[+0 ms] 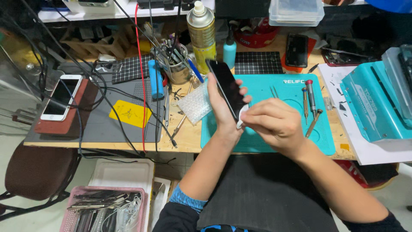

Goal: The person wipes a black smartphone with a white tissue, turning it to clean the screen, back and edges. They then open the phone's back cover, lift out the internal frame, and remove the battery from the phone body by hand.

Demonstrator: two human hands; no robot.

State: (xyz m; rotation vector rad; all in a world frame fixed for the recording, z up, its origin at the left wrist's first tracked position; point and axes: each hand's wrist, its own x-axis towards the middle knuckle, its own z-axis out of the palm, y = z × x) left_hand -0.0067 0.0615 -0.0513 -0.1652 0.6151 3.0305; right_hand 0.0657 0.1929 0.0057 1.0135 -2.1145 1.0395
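My left hand (222, 112) holds a black smartphone (225, 86) tilted on its edge above the teal work mat (262, 141). My right hand (272, 121) presses a small white cloth (241, 117) against the lower end of the phone. Both hands are over the mat's left half. The phone's dark screen faces right and up.
Two screwdrivers (310, 96) and tweezers (273, 91) lie on the mat. A bubble-wrap piece (195, 104), a tool cup (178, 64), a spray can (201, 34) and a teal bottle (229, 51) stand behind. A white phone (62, 96) rests at the left, a teal machine (377, 103) at the right, a pink basket (103, 208) below.
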